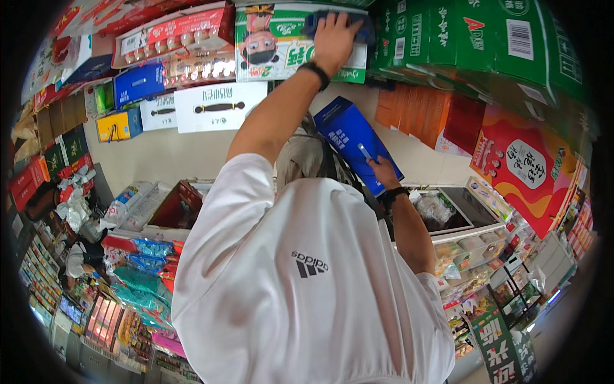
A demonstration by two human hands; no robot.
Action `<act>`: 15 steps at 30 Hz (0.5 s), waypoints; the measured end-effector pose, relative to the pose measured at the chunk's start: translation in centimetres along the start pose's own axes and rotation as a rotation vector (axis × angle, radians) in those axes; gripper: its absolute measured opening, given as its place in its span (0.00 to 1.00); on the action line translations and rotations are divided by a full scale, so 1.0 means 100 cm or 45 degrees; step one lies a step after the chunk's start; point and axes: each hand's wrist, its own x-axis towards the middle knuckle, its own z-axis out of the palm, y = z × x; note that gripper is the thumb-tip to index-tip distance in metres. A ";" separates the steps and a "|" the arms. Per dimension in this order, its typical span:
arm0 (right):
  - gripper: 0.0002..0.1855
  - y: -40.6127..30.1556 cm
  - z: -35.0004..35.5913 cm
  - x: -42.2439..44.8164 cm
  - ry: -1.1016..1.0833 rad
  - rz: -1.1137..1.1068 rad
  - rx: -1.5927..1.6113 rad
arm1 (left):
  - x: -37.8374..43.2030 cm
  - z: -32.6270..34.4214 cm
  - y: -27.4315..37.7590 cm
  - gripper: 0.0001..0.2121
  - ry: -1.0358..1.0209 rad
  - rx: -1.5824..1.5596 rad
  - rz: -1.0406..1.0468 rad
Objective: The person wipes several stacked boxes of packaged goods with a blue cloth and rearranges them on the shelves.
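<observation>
My left hand (pixel 332 42) is stretched far forward, its fingers bent over a dark blue cloth (pixel 363 31). That cloth lies on a white and green printed carton (pixel 291 44) with a cartoon figure on it. Lower and to the right, my right hand (pixel 383 174) grips a blue gift box (pixel 346 132) near its light strap handle. The box is tilted beside my legs, above the floor. Both wrists carry dark bands.
Large green cartons (pixel 460 38) are stacked at the upper right, with orange boxes (pixel 407 110) below them. White handled boxes (pixel 220 106) and a yellow box (pixel 113 126) stand on the floor at the left. A freezer-like white case (pixel 453 233) is close on my right.
</observation>
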 end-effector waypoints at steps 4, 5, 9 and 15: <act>0.28 0.001 -0.014 0.009 -0.232 0.113 0.061 | -0.033 -0.009 0.031 0.20 -0.057 -0.013 -0.132; 0.27 0.000 -0.015 0.014 -0.276 0.124 0.088 | -0.055 -0.016 0.047 0.21 -0.056 0.022 -0.160; 0.20 0.010 -0.004 0.030 -0.259 0.257 0.244 | -0.112 -0.028 0.083 0.25 -0.117 -0.183 -0.177; 0.15 -0.002 -0.015 0.029 -0.357 0.310 0.325 | -0.124 -0.072 -0.019 0.31 0.032 0.056 -0.610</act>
